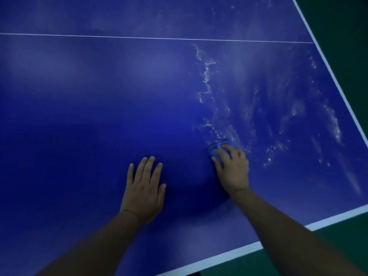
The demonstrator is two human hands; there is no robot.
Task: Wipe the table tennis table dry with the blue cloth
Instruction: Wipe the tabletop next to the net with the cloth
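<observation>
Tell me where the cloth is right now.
Head view, right of centre: the cloth sits bunched under the right hand on the table, at the near edge of the water streaks, with the left hand flat to its left.

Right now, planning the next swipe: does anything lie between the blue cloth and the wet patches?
Nothing visible does. The right hand holds the blue cloth at the edge of the water streaks, which spread over bare table beyond it.

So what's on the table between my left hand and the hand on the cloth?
Nothing: in the head view, only bare, shadowed table lies between the left hand and the right hand holding the blue cloth. Water streaks start right of it.
</observation>
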